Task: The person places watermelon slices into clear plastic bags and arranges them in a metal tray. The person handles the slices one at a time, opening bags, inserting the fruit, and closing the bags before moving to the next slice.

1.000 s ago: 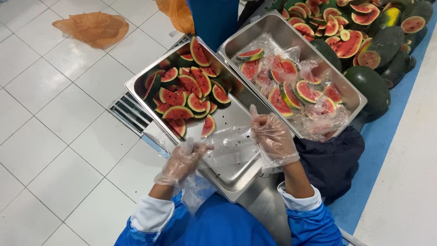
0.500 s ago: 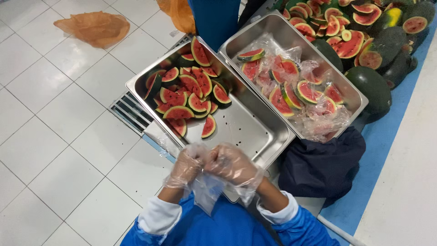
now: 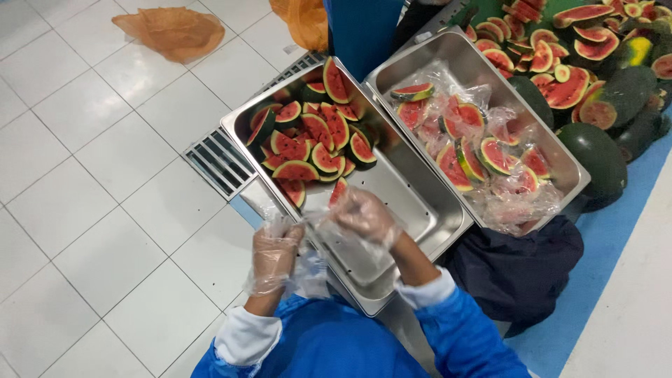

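Both my hands wear thin clear gloves. My left hand (image 3: 273, 255) grips one edge of a clear plastic bag (image 3: 315, 262) at the near end of the left metal tray (image 3: 420, 210). My right hand (image 3: 367, 217) holds the bag's other edge, just below the nearest watermelon slice (image 3: 338, 190). Cut watermelon wedges (image 3: 311, 140) fill the far half of that tray. A second metal tray (image 3: 448, 45) to the right holds several wedges wrapped in clear bags (image 3: 483, 154).
Whole dark green watermelons (image 3: 598, 157) and a heap of cut slices (image 3: 567, 56) lie at the right. A floor drain grate (image 3: 217, 164) sits left of the trays. Also here: an orange plastic bag (image 3: 175, 31) on the white tiles, a blue bin (image 3: 360, 31), and a dark bundle (image 3: 518, 273).
My right hand came back from the right tray to meet the left hand on the bag. Now the hands have spread apart, the right one moving toward the slices.
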